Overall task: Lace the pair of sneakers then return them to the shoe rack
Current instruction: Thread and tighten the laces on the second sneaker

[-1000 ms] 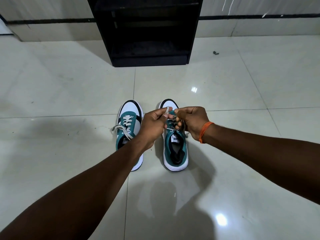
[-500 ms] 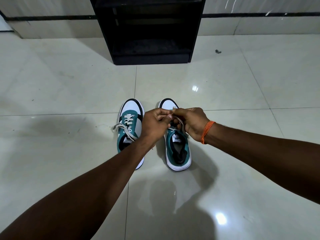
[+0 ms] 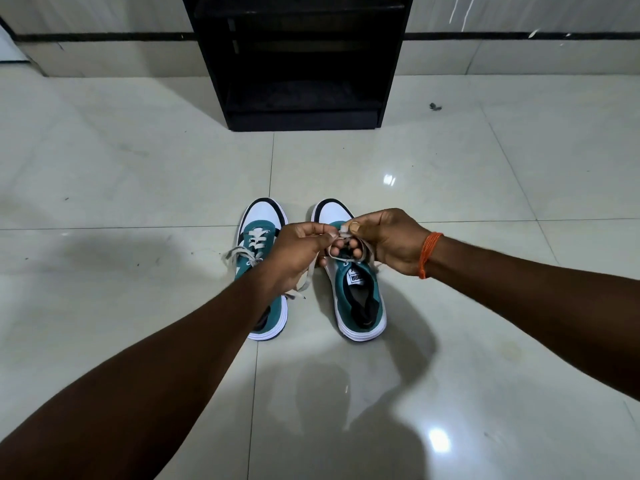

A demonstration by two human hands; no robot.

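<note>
Now, at mid-frame, the left hand [image 3: 298, 251] and right hand [image 3: 391, 240] each pinch the pale lace [image 3: 344, 230] of the right-side sneaker [image 3: 360, 306], directly above its tongue. The left-side sneaker [image 3: 258, 244], its lace ends loose, sits just beside it, partly hidden by the left forearm [image 3: 173, 358]. The black shoe rack [image 3: 301, 64] stands on the tiled floor [image 3: 138, 168] at upper centre.

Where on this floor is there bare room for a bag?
Bare glossy tile lies left of the left teal-and-white sneaker, right of the right sneaker, and between their toes and the black shoe rack. Crowded: left hand and right hand pinch the pale lace over it.
</note>
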